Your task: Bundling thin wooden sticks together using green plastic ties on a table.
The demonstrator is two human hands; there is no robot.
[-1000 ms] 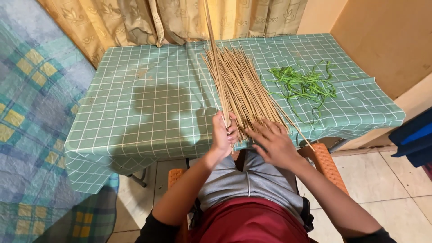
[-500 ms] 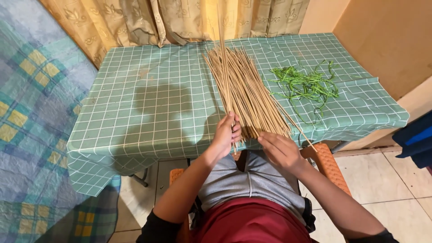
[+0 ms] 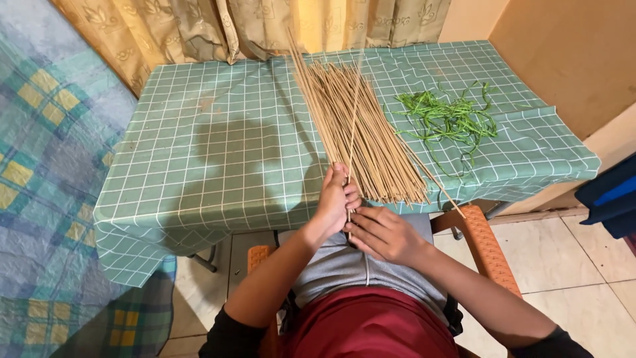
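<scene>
The left hand [image 3: 336, 199] is at the near edge of the table [image 3: 218, 159], its fingers curled in a closed grip around a single thin stick [image 3: 353, 129]. That stick rises from the fist and leans away over the table, crossing above the bundle of sticks [image 3: 358, 126] that lies fanned out along the middle of the table, from the far edge down to the near edge. The right hand [image 3: 384, 233] sits just below and beside the left, off the near edge of the table and above the person's lap; its fingertips are pressed together at the lower end of the same stick, pinching it, and they touch the left hand's fingers.

The bundle's near ends overhang the near edge slightly, just to the right of the left hand. One loose stick [image 3: 434, 182] angles away from the bundle toward the near right corner. A heap of green strips [image 3: 447, 119] lies on the right half of the table, near the bundle but apart from it. The table carries a green checked cloth. Curtains [image 3: 232, 26] hang behind the far edge. An orange chair [image 3: 487, 242] shows under the person's right arm, and a patterned blanket [image 3: 46, 166] lies to the left of the table.
</scene>
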